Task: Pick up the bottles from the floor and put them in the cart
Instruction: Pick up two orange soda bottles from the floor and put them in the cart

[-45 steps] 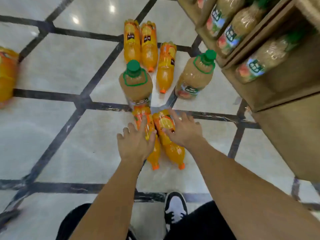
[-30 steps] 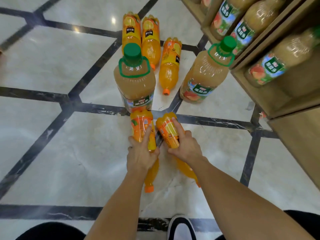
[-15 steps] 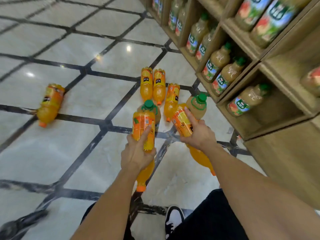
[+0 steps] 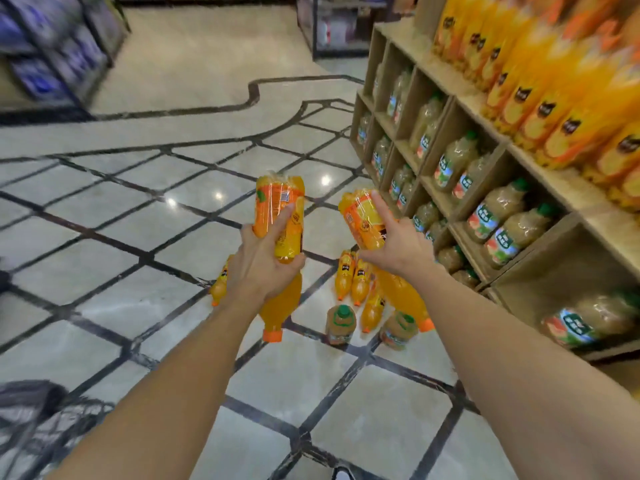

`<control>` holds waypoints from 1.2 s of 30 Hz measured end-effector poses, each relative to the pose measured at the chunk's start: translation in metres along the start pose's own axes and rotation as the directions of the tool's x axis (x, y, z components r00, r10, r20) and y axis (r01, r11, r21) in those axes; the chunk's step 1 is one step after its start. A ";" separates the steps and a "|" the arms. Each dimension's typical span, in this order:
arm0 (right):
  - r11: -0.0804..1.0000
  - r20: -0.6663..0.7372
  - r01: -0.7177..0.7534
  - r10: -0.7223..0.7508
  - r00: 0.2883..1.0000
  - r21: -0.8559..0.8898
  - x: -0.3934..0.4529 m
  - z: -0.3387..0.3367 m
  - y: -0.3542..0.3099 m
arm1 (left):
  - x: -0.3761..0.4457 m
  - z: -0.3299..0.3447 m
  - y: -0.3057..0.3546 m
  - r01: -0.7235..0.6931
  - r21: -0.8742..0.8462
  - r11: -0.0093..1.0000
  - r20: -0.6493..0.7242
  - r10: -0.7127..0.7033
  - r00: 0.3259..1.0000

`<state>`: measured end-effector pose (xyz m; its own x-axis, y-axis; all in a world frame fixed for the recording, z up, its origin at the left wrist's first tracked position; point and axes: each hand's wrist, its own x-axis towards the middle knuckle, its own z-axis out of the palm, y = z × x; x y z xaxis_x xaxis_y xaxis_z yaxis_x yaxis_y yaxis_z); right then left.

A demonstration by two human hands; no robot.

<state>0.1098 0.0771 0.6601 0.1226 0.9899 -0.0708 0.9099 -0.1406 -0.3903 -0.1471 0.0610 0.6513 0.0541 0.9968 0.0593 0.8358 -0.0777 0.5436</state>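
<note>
Both bottles are up off the floor (image 4: 104, 289) now — left hand (image 4: 258, 268) grips one (image 4: 280, 237), right hand (image 4: 398, 252) the other (image 4: 367, 220) (caps down).

A shop aisle is stretching ahead: wooden shelves (image 4: 485, 161) on the right are holding rows of identical juice bottles (image 4: 498, 216) and orange drink bottles (image 4: 540, 109), more dark racks (image 4: 52, 53) are standing at the far end, and the polished tile floor (image 4: 138, 202) is reflecting ceiling lights.
</note>
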 end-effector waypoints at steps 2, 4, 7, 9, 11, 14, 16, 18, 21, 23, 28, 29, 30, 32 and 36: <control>0.999 -0.005 0.054 -0.054 0.999 0.005 0.008 -0.044 -0.040 | 0.005 -0.061 0.014 0.012 0.020 1.000 -0.044 -0.011 0.999; 0.994 -0.003 0.110 -0.110 0.994 -0.008 0.015 -0.082 -0.080 | 0.005 -0.113 0.023 0.043 0.036 0.998 -0.106 -0.039 0.994; 0.976 0.011 0.216 -0.216 0.976 -0.031 0.021 -0.126 -0.141 | -0.002 -0.180 0.027 0.089 0.047 0.995 -0.222 -0.077 0.972; 0.952 0.010 0.299 -0.299 0.954 -0.060 0.021 -0.145 -0.182 | -0.014 -0.218 0.025 0.122 0.048 0.991 -0.303 -0.102 0.947; 0.922 0.017 0.381 -0.381 0.924 -0.068 0.015 -0.155 -0.225 | -0.032 -0.253 0.017 0.174 0.060 0.983 -0.388 -0.138 0.911; 0.863 0.039 0.500 -0.499 0.866 -0.072 -0.001 -0.157 -0.289 | -0.070 -0.299 -0.004 0.259 0.070 0.963 -0.498 -0.191 0.846; 0.816 0.067 0.574 -0.571 0.818 -0.061 -0.016 -0.149 -0.333 | -0.101 -0.326 -0.024 0.329 0.055 0.943 -0.543 -0.248 0.802; 0.769 0.098 0.639 -0.634 0.767 -0.028 -0.037 -0.134 -0.378 | -0.137 -0.351 -0.047 0.412 0.043 0.910 -0.581 -0.313 0.751; 0.702 0.135 0.712 -0.708 0.694 0.021 -0.080 -0.100 -0.442 | -0.199 -0.380 -0.083 0.563 -0.003 0.827 -0.640 -0.434 0.634; 0.644 0.166 0.763 -0.760 0.629 0.053 -0.114 -0.072 -0.482 | -0.243 -0.394 -0.107 0.636 -0.034 0.771 -0.671 -0.489 0.558; 0.489 0.216 0.855 -0.865 0.452 0.170 -0.212 0.002 -0.568 | -0.354 -0.421 -0.169 0.775 -0.122 0.620 -0.700 -0.607 0.376; 0.463 0.221 0.862 -0.880 0.420 0.207 -0.233 0.017 -0.582 | -0.376 -0.425 -0.180 0.795 -0.144 0.589 -0.701 -0.628 0.338; 0.445 0.235 0.863 -0.889 0.393 0.238 -0.255 0.031 -0.594 | -0.399 -0.428 -0.191 0.810 -0.171 0.561 -0.703 -0.646 0.299; 0.413 0.274 0.868 -0.899 0.341 0.275 -0.298 0.058 -0.616 | -0.443 -0.431 -0.210 0.833 -0.221 0.507 -0.699 -0.678 0.227; 0.344 0.331 0.884 -0.913 0.236 0.316 -0.374 0.111 -0.647 | -0.520 -0.424 -0.249 0.876 -0.295 0.381 -0.678 -0.730 0.090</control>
<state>-0.5683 -0.2036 0.8374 -0.9334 0.3570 0.0356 0.2958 0.8219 -0.4868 -0.6146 -0.4462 0.8403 -0.9754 0.1324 0.1763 0.2052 0.8379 0.5058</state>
